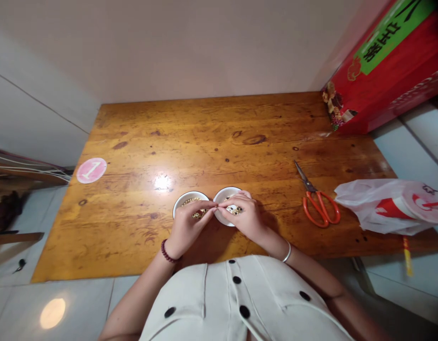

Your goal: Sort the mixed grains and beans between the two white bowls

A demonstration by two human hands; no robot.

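Two small white bowls stand side by side near the table's front edge. Yellowish beads or beans lie in the left bowl (177, 201), partly covered by my left hand (189, 222). Inside the right bowl (220, 195) are a few pale and dark pieces, with my right hand (247, 215) over its right side. My fingertips meet above the gap between the bowls, thumbs and forefingers pinched together. Whatever sits between them is too small to make out.
Orange-handled scissors (321, 208) lie on the wooden table (190, 142) to the right. Beyond them are a plastic bag (361, 199) and a lidded red-and-white cup (399, 206). A red box (389, 80) stands at the back right. A round pink "1" sticker (91, 170) is at the left.
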